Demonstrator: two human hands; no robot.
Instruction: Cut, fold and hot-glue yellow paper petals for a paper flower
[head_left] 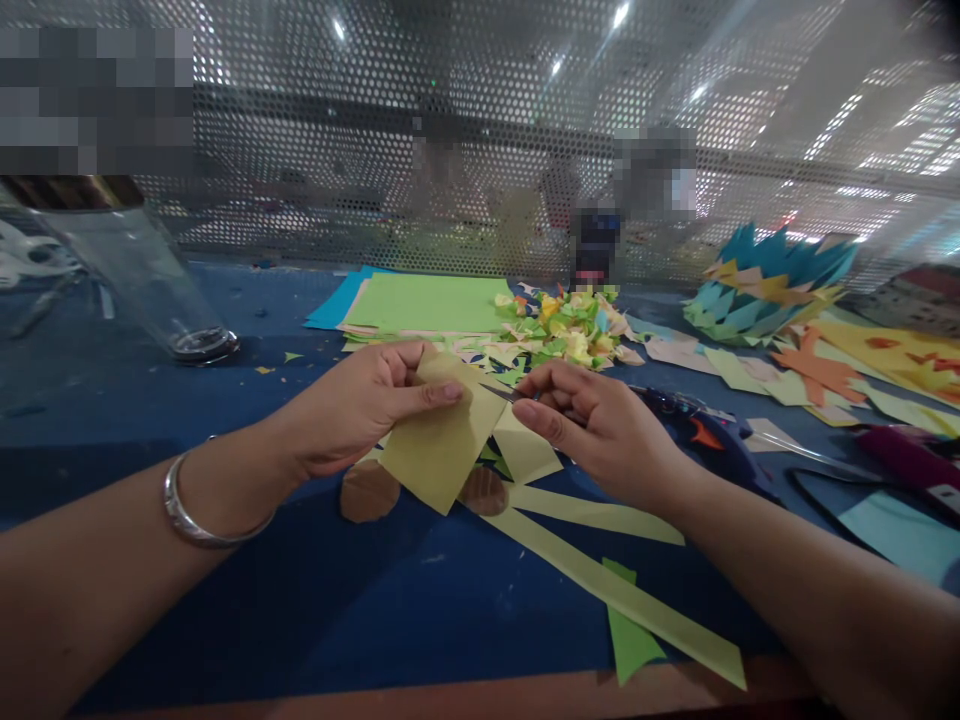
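My left hand [382, 400] pinches a pale yellow sheet of paper [431, 450] between thumb and fingers, tilted above the table. In my right hand [581, 425] is a pair of scissors [498, 392]; only the slim pointed blades show, at the sheet's right edge, while the handles are hidden in the closed fingers. Beneath the sheet lie two brown cardboard discs, a left disc [369, 490] and a right disc [484, 490]. Long yellow paper strips [622, 585] and a green paper scrap [630, 630] rest to the right of the discs.
Behind my hands are a stack of green paper [442, 302] and a heap of crumpled paper pieces [577, 325]. A glass bottle [142, 275] stands left. At right are a layered paper crown shape [769, 285], a dark blue tool [705, 440] and orange cutouts [817, 365]. Perforated metal [337, 190] rises behind.
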